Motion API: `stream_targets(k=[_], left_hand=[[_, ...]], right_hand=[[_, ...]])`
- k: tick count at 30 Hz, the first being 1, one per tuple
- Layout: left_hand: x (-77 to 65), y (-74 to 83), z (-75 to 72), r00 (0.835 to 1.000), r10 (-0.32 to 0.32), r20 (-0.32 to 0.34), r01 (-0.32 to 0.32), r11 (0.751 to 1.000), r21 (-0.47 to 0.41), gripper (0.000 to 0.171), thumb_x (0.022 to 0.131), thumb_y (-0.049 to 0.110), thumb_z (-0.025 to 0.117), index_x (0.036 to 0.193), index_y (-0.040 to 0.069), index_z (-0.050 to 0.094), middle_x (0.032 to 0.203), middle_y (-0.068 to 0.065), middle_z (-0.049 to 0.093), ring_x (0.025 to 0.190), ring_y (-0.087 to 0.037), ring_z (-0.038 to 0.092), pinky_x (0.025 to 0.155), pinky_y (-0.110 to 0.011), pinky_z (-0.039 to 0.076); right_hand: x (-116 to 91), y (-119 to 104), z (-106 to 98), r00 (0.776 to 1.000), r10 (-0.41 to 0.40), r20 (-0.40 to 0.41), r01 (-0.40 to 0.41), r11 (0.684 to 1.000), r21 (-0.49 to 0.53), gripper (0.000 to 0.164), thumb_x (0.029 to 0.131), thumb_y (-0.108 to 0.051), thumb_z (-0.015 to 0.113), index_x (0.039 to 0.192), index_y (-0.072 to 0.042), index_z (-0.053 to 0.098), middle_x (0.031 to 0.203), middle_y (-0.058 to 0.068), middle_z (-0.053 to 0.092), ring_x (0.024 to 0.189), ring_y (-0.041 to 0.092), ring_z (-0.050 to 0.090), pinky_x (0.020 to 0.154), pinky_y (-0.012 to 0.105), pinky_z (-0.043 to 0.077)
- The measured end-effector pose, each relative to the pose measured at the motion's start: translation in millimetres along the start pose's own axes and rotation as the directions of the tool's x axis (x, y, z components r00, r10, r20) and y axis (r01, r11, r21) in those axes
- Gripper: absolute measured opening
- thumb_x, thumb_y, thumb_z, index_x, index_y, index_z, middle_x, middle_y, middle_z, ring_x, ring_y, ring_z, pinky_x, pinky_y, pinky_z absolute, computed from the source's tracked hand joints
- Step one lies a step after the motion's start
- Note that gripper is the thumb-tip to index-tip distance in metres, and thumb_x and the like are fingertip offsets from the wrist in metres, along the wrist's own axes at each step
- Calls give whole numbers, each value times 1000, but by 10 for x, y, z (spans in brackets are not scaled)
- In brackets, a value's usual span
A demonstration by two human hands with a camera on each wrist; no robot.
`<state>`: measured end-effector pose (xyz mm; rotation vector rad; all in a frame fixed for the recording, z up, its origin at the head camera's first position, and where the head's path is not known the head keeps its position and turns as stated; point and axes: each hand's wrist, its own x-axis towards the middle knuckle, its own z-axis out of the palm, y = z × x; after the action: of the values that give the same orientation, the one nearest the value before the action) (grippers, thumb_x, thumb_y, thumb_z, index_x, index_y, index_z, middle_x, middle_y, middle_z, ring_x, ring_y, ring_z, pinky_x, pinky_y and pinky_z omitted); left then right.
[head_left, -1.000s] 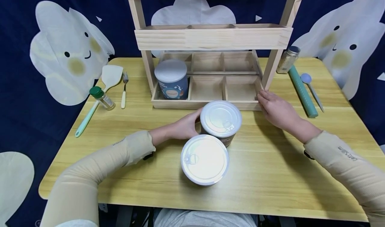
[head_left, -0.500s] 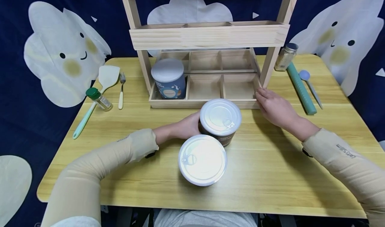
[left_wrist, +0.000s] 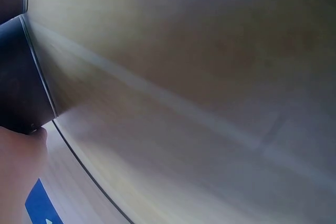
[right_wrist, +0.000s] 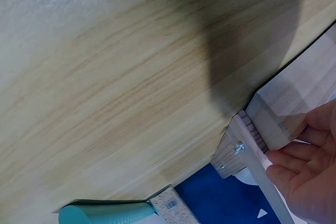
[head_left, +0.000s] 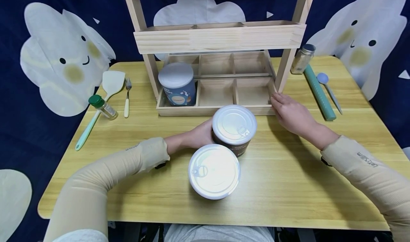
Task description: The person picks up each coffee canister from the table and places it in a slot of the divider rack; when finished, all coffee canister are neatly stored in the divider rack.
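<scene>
My left hand (head_left: pixel 201 134) grips the dark side of a can (head_left: pixel 234 125) with a pale ring-pull lid. The far fingers are hidden behind it. That can stands upright on the table, in front of a wooden rack (head_left: pixel 219 41). Close to it, on the near side, stands a second lidded can (head_left: pixel 214 171). At the front right corner of the rack's bottom tray (right_wrist: pixel 296 90), my right hand (head_left: pixel 293 115) holds the edge, thumb on the front and fingers round the side. A blue can (head_left: pixel 177 83) sits in the tray's front left compartment.
To the left lie a white spatula (head_left: pixel 112 82), a fork (head_left: pixel 127 98) and a green-capped spice jar (head_left: pixel 103 106). On the right are a glass jar (head_left: pixel 302 58), a teal rod (head_left: pixel 319 92) and a blue-headed spoon (head_left: pixel 330 92). The rack's middle shelf (head_left: pixel 221 37) overhangs the back.
My left hand has come in closer against the can, and the small gap beside it is gone. My right hand stays at the tray corner. The head view has shifted slightly.
</scene>
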<state>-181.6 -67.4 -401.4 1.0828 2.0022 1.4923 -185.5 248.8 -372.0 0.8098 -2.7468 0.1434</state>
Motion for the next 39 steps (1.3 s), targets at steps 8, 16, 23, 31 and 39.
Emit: stream_targets(k=[8, 16, 23, 31, 39], left_hand=[[16, -2, 0, 1000, -9, -18, 10, 999, 52, 101, 63, 5, 91, 147, 8, 36, 143, -10, 52, 136, -20, 46, 123, -34, 27], [20, -4, 22, 998, -15, -57, 20, 997, 77, 102, 61, 6, 92, 147, 7, 36, 142, -11, 53, 135, -21, 48, 122, -34, 29], [32, 7, 22, 995, -20, -99, 23, 999, 27, 109, 61, 7, 93, 150, 16, 30, 145, -6, 50, 137, -18, 46, 122, -35, 29], [50, 170, -112, 986, -32, -161, 39, 998, 41, 104, 60, 3, 92, 147, 11, 35, 142, -10, 52, 134, -22, 49, 120, -37, 32], [84, 246, -232, 977, 18, -211, -16, 1000, 10, 104, 62, -3, 88, 149, 9, 32, 143, -13, 50, 133, -24, 49, 118, -38, 36]], right_hand=[[2, -9, -6, 1000, 7, 8, -7, 1000, -4, 36, 91, 1, 61, 124, 14, 58, 134, 34, 55, 124, 50, 53, 102, 59, 47], [-8, 3, 33, 1000, 9, 16, -9, 1000, 5, 37, 91, 0, 61, 125, 15, 57, 134, 35, 53, 124, 51, 52, 101, 60, 46], [-4, -9, 34, 1000, 1, 26, -1, 1000, 7, 39, 90, 0, 62, 126, 15, 56, 135, 35, 53, 125, 51, 52, 102, 60, 46], [-7, 5, -11, 1000, -22, 13, 22, 1000, 10, 39, 88, 4, 62, 125, 15, 57, 134, 36, 53, 125, 51, 52, 104, 59, 45], [-9, 25, 14, 1000, -20, 15, 20, 1000, 3, 38, 88, 3, 62, 124, 16, 57, 134, 37, 52, 125, 52, 51, 104, 60, 44]])
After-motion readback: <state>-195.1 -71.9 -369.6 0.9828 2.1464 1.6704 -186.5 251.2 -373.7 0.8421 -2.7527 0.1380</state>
